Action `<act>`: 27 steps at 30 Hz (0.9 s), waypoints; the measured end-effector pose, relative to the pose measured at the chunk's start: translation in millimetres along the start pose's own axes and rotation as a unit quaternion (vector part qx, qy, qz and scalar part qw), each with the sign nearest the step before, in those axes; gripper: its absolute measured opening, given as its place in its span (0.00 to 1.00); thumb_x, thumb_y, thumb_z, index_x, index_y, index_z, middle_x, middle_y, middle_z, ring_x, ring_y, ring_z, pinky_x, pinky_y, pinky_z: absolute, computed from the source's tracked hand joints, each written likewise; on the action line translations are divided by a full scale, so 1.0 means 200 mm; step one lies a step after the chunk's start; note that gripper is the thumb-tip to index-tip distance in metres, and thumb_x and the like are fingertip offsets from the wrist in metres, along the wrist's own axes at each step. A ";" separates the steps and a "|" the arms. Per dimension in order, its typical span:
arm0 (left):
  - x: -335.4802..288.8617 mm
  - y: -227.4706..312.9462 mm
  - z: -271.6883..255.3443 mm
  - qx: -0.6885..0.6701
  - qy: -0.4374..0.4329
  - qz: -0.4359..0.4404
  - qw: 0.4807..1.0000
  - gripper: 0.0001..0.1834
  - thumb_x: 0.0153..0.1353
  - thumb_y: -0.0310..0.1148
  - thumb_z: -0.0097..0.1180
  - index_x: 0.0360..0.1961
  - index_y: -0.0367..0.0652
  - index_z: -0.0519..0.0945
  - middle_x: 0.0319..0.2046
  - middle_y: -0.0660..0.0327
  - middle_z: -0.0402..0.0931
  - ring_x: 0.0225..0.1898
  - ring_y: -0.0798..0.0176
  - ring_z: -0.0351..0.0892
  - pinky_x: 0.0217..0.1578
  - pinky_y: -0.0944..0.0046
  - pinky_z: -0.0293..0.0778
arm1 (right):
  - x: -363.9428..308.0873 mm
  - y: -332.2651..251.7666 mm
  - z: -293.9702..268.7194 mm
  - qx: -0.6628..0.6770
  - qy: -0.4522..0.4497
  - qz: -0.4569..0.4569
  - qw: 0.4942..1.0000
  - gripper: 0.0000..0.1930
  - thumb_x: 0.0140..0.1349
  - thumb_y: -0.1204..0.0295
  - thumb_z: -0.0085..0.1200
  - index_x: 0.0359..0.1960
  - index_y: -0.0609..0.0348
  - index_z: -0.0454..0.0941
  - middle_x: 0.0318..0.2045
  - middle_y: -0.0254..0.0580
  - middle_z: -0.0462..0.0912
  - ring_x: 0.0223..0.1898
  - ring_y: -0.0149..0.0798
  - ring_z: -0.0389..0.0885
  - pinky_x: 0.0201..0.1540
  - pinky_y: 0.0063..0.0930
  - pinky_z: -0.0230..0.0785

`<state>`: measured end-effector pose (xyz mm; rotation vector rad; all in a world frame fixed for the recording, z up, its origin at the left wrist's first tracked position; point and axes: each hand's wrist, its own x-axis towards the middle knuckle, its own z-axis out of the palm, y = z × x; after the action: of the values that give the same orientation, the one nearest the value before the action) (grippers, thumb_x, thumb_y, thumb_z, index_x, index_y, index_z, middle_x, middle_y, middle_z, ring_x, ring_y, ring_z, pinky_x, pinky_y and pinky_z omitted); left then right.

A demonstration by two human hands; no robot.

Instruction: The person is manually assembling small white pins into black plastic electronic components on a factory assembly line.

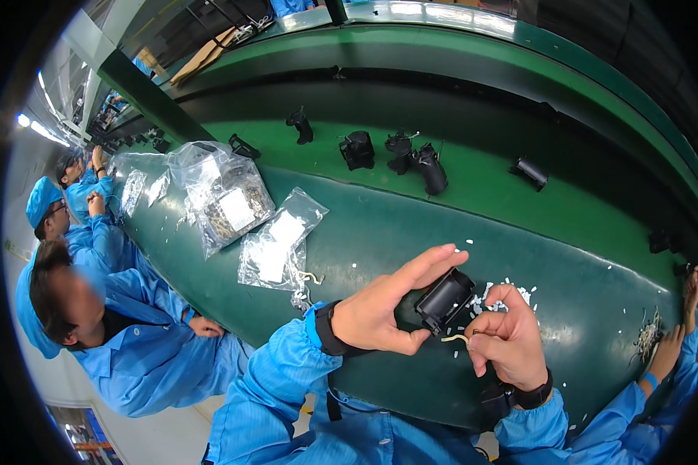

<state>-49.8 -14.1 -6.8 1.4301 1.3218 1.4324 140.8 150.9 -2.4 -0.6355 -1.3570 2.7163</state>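
My left hand [368, 311] grips a black cylindrical plastic housing [447, 299] between thumb and fingers, tilted above the green bench. Just to its right, my right hand [513, 346] is closed in a pinch on a short cream-coloured wire [456, 338]. The wire's free end points toward the lower edge of the housing. What sits at the end inside my fingers is hidden. Small white pieces [524, 294] lie scattered on the bench behind my right hand.
Clear bags of small parts [236, 205] and a flatter bag [283, 240] lie on the green bench [349, 225] at left. Beyond, several black housings [430, 169] stand on a green strip [473, 170]. Co-workers in blue [132, 341] sit at left; another person's hands [667, 353] work beside loose wires [648, 338] at right.
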 end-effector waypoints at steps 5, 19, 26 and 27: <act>0.01 0.00 -0.02 0.046 -0.055 -0.002 0.997 0.60 0.46 0.20 0.62 0.78 0.46 0.40 0.74 0.42 0.54 0.71 0.45 0.63 0.69 0.53 0.55 | 0.00 -0.01 0.01 -0.024 0.011 0.033 0.999 0.26 0.56 0.87 0.56 0.51 0.57 0.57 0.26 0.46 0.81 0.20 0.30 0.79 0.20 0.24 0.73; -0.03 0.00 0.00 0.070 -0.027 -0.008 0.997 0.55 0.45 0.19 0.61 0.77 0.42 0.52 0.70 0.50 0.61 0.66 0.45 0.65 0.66 0.54 0.62 | -0.01 0.07 -0.05 0.043 -0.028 -0.041 0.998 0.22 0.54 0.85 0.55 0.48 0.58 0.61 0.27 0.54 0.81 0.17 0.41 0.79 0.15 0.31 0.73; -0.06 -0.12 -0.05 0.263 0.089 -0.075 0.958 0.22 0.45 0.31 0.69 0.45 0.43 0.80 0.57 0.50 0.69 0.58 0.44 0.70 0.59 0.54 0.69 | -0.02 -0.01 0.09 0.005 0.029 -0.063 0.998 0.13 0.66 0.81 0.51 0.50 0.58 0.68 0.29 0.36 0.74 0.25 0.31 0.75 0.23 0.21 0.69; -0.07 -0.13 -0.05 0.285 0.093 -0.065 0.952 0.20 0.45 0.32 0.69 0.42 0.45 0.81 0.57 0.49 0.70 0.58 0.44 0.69 0.60 0.52 0.68 | -0.02 -0.03 0.11 -0.002 0.016 -0.059 0.998 0.13 0.66 0.81 0.51 0.50 0.58 0.68 0.29 0.36 0.74 0.25 0.31 0.75 0.23 0.21 0.69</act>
<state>-62.8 -23.9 -34.7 1.5435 2.0310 1.1662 134.6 136.0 15.0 -0.5771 -1.3481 2.5997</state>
